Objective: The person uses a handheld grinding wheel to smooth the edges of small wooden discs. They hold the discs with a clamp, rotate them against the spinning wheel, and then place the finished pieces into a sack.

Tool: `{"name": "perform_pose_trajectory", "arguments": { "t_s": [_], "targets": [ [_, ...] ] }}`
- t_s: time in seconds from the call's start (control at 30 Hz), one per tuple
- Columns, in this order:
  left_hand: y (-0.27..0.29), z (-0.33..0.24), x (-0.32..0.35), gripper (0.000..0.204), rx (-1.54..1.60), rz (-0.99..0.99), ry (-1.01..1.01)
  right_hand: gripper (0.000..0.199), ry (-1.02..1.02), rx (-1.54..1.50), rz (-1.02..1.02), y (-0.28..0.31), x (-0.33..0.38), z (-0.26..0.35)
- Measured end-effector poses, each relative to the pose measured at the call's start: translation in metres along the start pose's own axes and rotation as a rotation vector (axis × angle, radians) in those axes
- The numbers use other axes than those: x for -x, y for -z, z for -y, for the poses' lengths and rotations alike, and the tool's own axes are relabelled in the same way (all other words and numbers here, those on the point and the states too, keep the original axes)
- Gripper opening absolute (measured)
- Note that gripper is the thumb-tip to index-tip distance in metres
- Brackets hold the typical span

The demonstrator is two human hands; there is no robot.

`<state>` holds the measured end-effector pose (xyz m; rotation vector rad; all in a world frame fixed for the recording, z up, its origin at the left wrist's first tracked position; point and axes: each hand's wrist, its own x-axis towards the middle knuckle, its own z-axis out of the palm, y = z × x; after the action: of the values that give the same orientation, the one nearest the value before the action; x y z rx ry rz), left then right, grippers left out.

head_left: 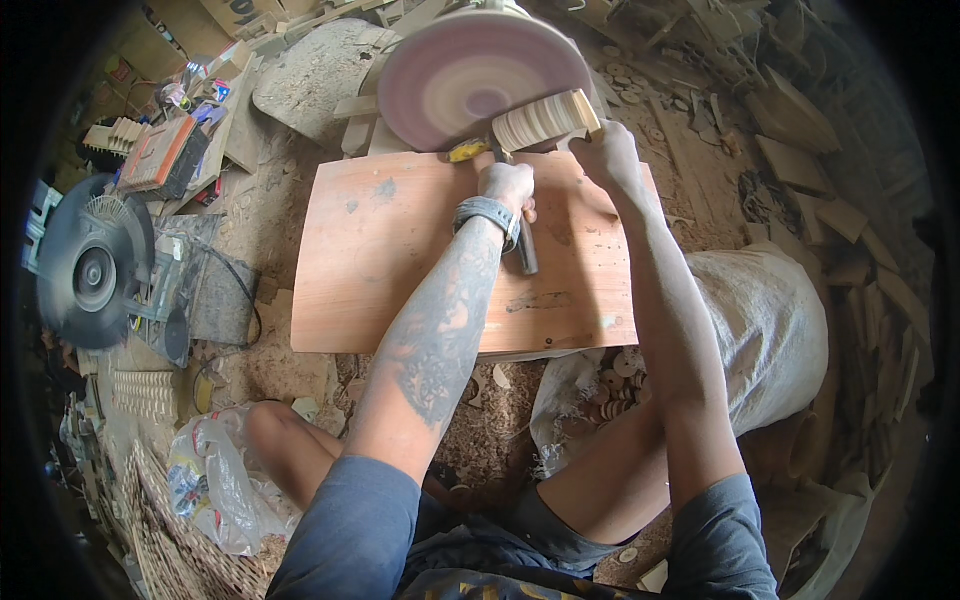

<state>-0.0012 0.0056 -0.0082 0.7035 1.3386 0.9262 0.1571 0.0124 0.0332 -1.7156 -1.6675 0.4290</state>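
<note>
Both forearms reached forward from the lower edge over a wooden board (400, 260) that served as a work surface. The left hand (507, 186) was clenched around the handle of a tool (524, 250) whose dark shaft ran back under the wrist, past a grey wristband (487, 211); the tool's yellowish front end (468, 151) sat just at the rim of the sanding disc (480, 75). The right hand (610, 155) gripped a stack of thin wooden discs (545, 118) at its far end, the stack lying on its side and held against, or very close to, the lower right edge of the pinkish disc; contact could not be made out for certain. The board lay across the person's knees amid sawdust and shavings. To the left stood a circular saw (92, 265), to the right a pale sack (770, 330), with cut wooden rounds (612, 385) heaped below the board and offcuts scattered all about the floor.
</note>
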Motion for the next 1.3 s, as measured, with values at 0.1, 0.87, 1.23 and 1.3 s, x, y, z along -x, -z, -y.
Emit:
{"name": "perform_pose_trajectory", "arguments": {
  "t_s": [0.1, 0.87, 1.23, 1.3],
  "targets": [
    [0.001, 0.000, -0.002, 0.014, -0.009, 0.008, 0.000, 0.024, -0.023, -0.008, 0.015, 0.002, 0.001, 0.002],
    [-0.008, -0.003, 0.007, 0.017, -0.022, -0.036, 0.014, 0.020, 0.068, 0.039, -0.098, -0.002, -0.005, -0.006],
    [-0.013, -0.002, 0.010, 0.015, -0.022, -0.044, -0.022, 0.021, 0.010, 0.062, -0.011, 0.014, 0.005, 0.007],
    [-0.013, -0.002, 0.011, 0.015, -0.039, -0.044, -0.033, 0.020, 0.004, 0.016, -0.008, 0.013, 0.005, 0.006]
  ]
}}
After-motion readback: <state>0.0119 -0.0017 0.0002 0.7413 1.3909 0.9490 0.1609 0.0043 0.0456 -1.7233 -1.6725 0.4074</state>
